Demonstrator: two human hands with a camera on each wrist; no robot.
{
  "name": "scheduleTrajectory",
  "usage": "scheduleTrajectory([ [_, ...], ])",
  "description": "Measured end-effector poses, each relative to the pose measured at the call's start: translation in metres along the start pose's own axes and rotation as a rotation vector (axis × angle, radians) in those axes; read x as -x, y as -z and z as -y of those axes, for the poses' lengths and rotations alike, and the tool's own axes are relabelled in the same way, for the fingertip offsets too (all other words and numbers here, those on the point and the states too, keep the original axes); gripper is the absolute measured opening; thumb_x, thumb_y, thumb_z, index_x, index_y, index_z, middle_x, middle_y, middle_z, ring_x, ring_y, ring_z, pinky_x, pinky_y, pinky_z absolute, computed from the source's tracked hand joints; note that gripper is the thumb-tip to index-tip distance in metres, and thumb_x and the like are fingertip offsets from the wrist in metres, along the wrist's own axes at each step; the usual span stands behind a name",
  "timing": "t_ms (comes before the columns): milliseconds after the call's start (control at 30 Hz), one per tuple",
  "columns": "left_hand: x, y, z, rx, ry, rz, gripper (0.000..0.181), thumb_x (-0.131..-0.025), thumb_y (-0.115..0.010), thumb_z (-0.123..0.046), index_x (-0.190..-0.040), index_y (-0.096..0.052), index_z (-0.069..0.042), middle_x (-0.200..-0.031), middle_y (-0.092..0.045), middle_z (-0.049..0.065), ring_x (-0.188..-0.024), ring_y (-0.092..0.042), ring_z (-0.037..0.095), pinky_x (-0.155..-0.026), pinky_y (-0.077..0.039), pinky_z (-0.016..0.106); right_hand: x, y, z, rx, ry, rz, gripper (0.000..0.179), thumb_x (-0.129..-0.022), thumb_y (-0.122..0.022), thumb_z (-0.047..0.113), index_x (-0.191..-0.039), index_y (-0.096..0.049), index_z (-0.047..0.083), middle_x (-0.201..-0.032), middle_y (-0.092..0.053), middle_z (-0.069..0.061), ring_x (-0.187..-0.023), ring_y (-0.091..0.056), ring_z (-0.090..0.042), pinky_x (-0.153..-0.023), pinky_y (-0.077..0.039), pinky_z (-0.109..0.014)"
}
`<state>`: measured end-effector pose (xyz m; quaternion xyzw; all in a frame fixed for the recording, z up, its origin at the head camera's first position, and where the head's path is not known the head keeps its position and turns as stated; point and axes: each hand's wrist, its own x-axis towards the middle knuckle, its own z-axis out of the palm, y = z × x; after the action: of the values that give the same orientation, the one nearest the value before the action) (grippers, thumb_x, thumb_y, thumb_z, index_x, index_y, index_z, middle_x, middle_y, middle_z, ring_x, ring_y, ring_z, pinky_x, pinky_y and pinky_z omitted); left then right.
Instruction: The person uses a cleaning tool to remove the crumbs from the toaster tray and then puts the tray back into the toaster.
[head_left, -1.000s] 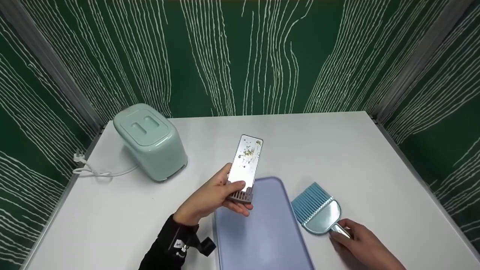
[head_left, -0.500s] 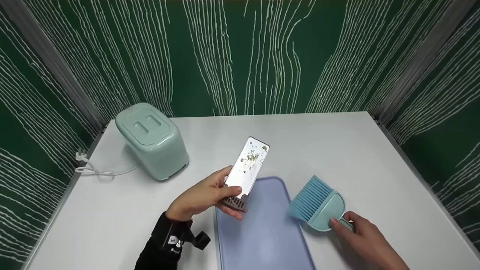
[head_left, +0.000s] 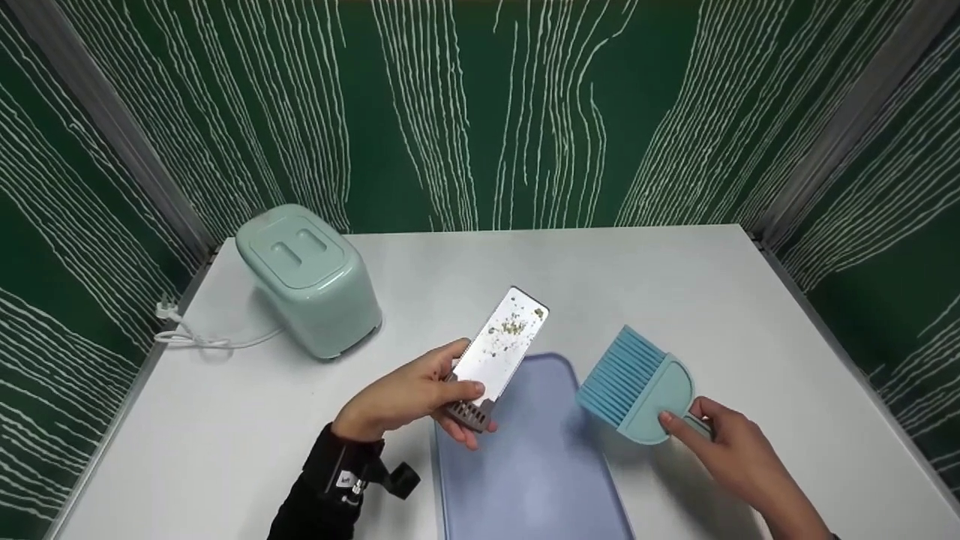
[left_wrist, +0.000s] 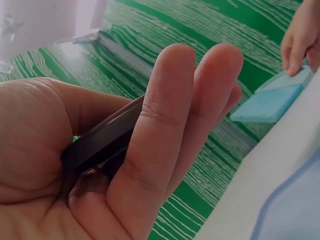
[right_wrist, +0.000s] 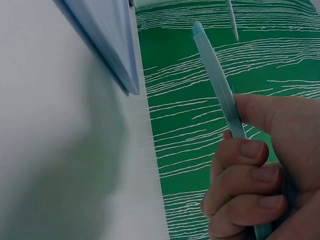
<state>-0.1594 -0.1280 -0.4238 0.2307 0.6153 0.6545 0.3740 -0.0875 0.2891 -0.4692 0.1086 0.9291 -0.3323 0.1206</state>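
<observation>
In the head view my left hand grips a narrow metal crumb tray by its grey slotted end, thumb on top and fingers underneath. Yellowish crumbs lie scattered on its shiny face. Only the dark edge of this crumb tray shows in the left wrist view. My right hand holds a wide light-blue brush by the handle, fingers curled round it. The bristles point toward the crumb tray, apart from it. Edge-on in the right wrist view, the brush stands above the table.
Beneath the crumb tray lies a lilac-blue tray on the white table. A mint-green toaster with its top covered stands at the back left. Its white cord and plug trail to the table's left edge. Green walls enclose the back and sides.
My right hand has lifted the brush off the table area and turned its flat face up. The crumb tray in my left hand has tilted rightward and come slightly nearer.
</observation>
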Motion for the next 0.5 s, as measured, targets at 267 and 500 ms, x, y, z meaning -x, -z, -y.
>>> scheduleTrajectory([
  [267,0.011,0.009,0.007,-0.032,0.011,-0.014,0.034,-0.108,-0.056,-0.005,-0.135,-0.036,-0.008,-0.099,-0.076,0.037,-0.069,-0.08,0.022,-0.062,-0.067,0.035,-0.002,0.006,0.024,-0.004,0.137,-0.053,0.049,-0.104,-0.065,0.055,-0.108,-0.061,0.007,-0.071,-0.044,0.002,-0.065,-0.041,-0.014,-0.054,-0.029,-0.026],
  [500,0.02,0.014,0.006,-0.049,0.036,-0.057,0.036,-0.106,-0.059,-0.005,-0.136,-0.038,-0.011,-0.096,-0.078,0.032,-0.065,-0.079,0.023,-0.059,-0.067,0.037,-0.001,0.009,0.05,-0.004,0.242,-0.099,0.043,-0.104,-0.068,0.05,-0.095,-0.055,0.01,-0.07,-0.043,0.003,-0.063,-0.039,-0.011,-0.054,-0.03,-0.025],
])
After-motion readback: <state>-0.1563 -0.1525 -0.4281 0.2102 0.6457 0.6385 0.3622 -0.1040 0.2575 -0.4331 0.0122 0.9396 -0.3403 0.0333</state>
